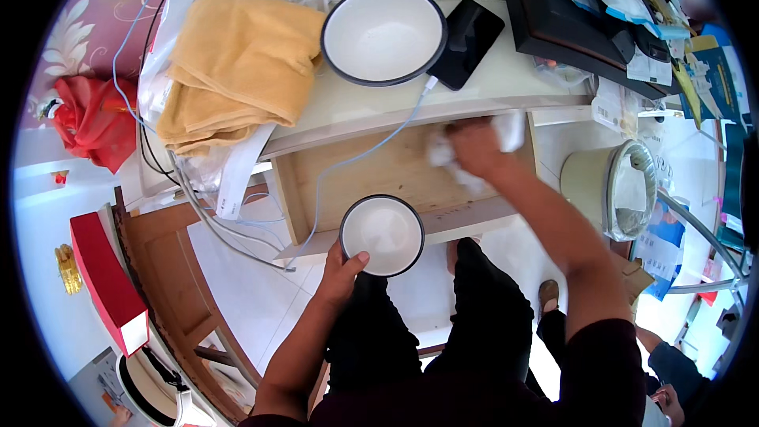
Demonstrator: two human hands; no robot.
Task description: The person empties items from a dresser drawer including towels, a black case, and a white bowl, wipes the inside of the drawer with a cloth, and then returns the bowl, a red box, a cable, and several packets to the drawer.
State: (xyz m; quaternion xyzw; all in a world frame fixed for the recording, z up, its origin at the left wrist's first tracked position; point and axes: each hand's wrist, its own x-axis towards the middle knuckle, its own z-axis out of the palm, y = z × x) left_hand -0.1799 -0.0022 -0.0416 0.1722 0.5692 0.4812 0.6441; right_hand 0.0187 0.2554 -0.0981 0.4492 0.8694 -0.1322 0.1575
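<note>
My left hand (343, 273) grips the rim of a small white bowl (382, 235) with a dark edge, its thumb over the near left side. The bowl is held above the front edge of an open wooden drawer (367, 157). My right hand (477, 145), blurred, is closed on a crumpled white cloth or tissue (509, 130) inside the drawer, at its right part. A larger white bowl (384, 34) with a dark rim stands on the desk behind, overlapping a black smartphone (468, 41) with a white cable plugged in. A folded orange towel (243, 65) lies left of it.
The charging cable (356, 161) hangs across the drawer. A dark box (569, 29) with packets on top stands on the desk at right. A lined waste bin (593, 187) is right of the drawer. At the lower right, another person (676, 367) is partly visible.
</note>
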